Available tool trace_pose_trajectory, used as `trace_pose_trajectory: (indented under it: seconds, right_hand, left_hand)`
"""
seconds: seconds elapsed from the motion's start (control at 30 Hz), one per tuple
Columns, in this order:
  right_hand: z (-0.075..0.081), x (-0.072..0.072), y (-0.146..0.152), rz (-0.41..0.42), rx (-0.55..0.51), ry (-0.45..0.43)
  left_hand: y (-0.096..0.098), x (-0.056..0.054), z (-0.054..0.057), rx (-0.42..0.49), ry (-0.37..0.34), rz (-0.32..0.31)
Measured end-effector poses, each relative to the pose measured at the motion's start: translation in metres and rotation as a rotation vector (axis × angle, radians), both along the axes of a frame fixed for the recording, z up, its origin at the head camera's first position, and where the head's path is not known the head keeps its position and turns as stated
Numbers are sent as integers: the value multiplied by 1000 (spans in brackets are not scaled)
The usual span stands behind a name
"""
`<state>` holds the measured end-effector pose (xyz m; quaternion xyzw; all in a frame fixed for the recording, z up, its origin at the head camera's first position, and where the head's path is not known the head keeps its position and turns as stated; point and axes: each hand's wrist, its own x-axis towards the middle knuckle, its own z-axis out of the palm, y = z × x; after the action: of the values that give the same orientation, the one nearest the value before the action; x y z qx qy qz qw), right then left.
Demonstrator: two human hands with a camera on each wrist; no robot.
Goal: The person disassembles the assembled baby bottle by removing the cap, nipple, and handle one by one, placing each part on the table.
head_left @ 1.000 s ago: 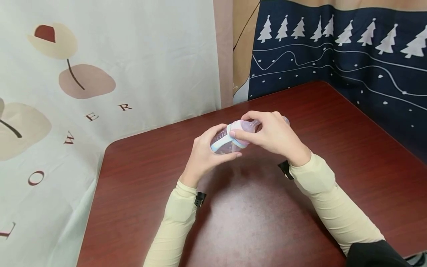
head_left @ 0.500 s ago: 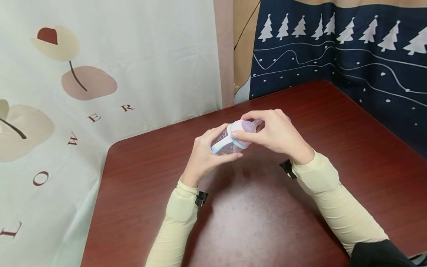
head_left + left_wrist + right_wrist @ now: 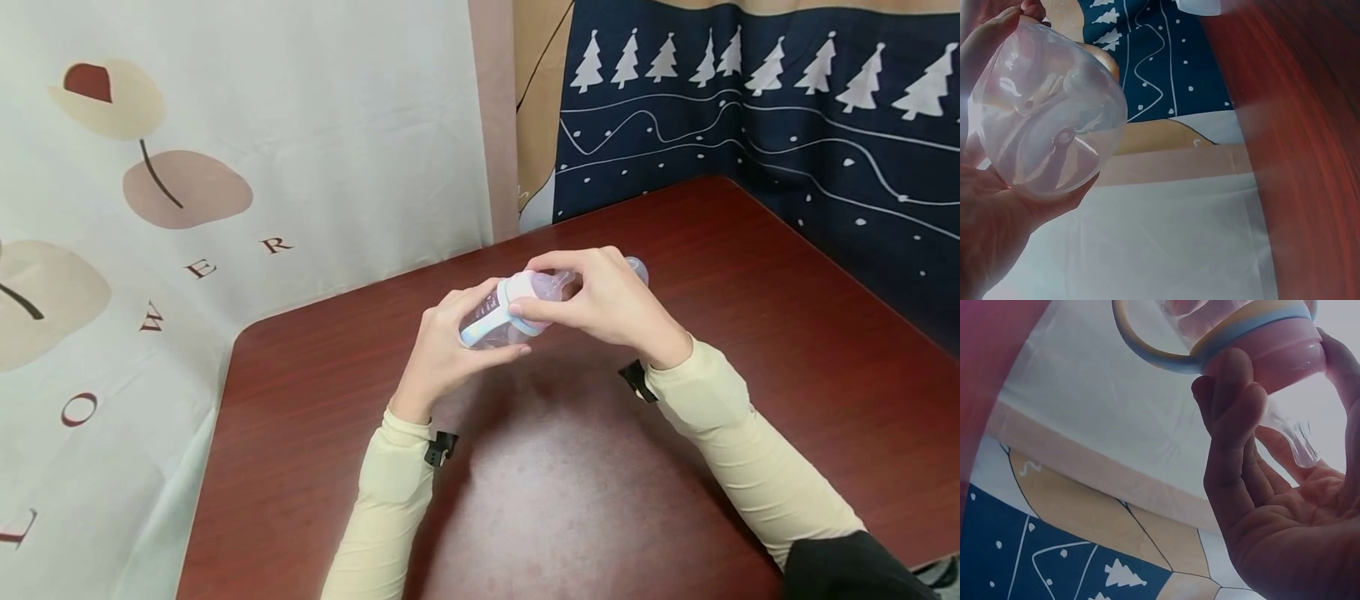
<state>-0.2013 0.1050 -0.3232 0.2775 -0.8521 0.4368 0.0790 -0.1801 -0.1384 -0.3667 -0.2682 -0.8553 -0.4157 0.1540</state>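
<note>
Gripping the bottle point(image 3: 497, 320) in mid-frame with your left hand point(image 3: 441, 352), you pinched its pink collar point(image 3: 1288, 355) with your right hand point(image 3: 611, 300), apparently to turn it, which called for steady bracing next.

Dark red capitals on the white curtain point(image 3: 360, 125) read, in the head view, L point(image 3: 22, 528) near 8 o'clock, O point(image 3: 78, 409) between 8 and 9, W point(image 3: 151, 317) at 9, E point(image 3: 201, 268) just past it, R point(image 3: 276, 245) between 9 and 10; dark marks on the bottle point(image 3: 498, 317), near the centre, are too small to read.
</note>
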Motion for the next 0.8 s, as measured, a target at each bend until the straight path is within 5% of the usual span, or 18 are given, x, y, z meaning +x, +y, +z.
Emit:
trace_pose_trajectory:
  seconds: [0.2, 0.3, 0.57, 0.8]
  right_hand:
    - [3, 5, 3, 126, 43, 112]
    - [8, 9, 7, 142, 52, 107]
    - [20, 10, 15, 17, 12, 48]
    - [20, 11, 14, -152, -73, 107]
  left_hand:
    - [-6, 2, 1, 77, -64, -73]
    - [-6, 3, 4, 68, -37, -96]
    - [0, 2, 8, 63, 44, -96]
    - [2, 2, 5, 45, 65, -50]
